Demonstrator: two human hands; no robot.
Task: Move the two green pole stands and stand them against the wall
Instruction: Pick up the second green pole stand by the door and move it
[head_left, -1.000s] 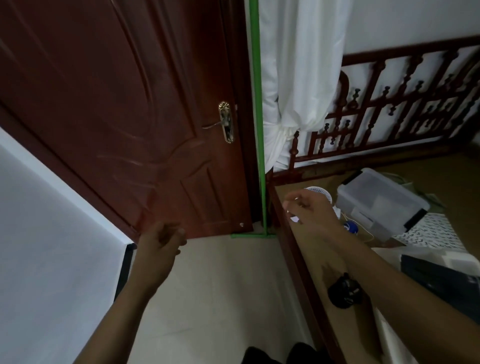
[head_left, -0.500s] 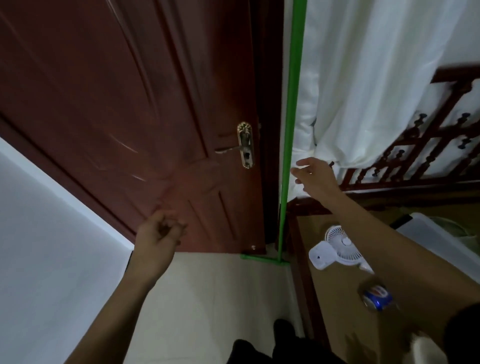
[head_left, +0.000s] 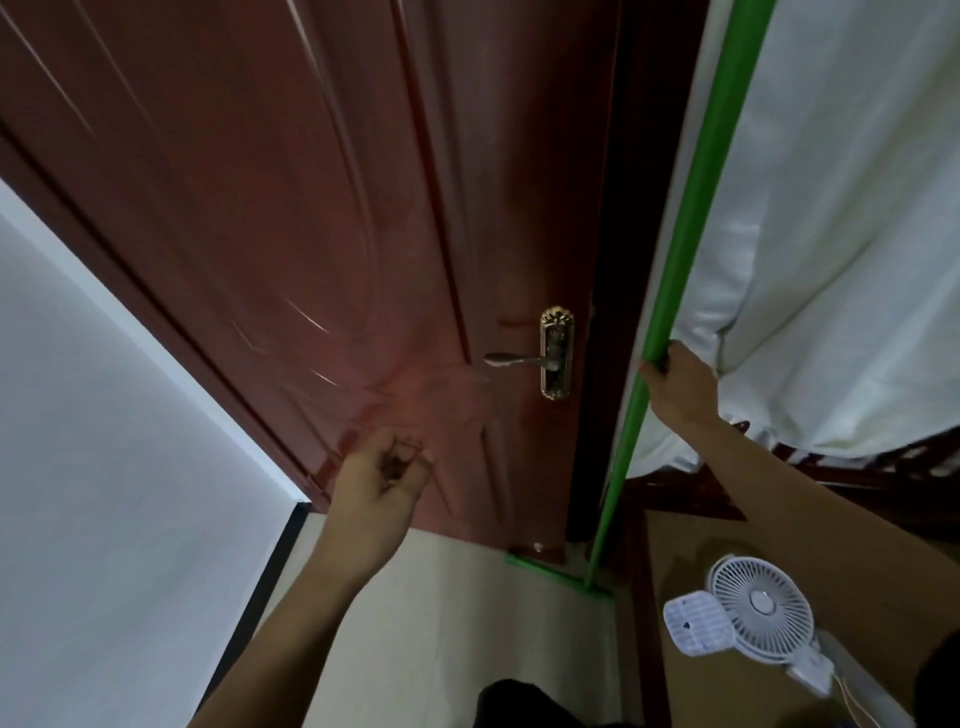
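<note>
Since earlier, right hand now grips the green pole stand; left hand hangs loosely curled, empty. Carrying remains.

Green pole stand, slim tube, near upright, running from frame's top right to flat green base at lower centre-right floor

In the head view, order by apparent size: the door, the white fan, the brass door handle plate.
1. Door, by far the largest.
2. White fan, though it is nearer the camera.
3. Brass door handle plate, the smallest.
</note>
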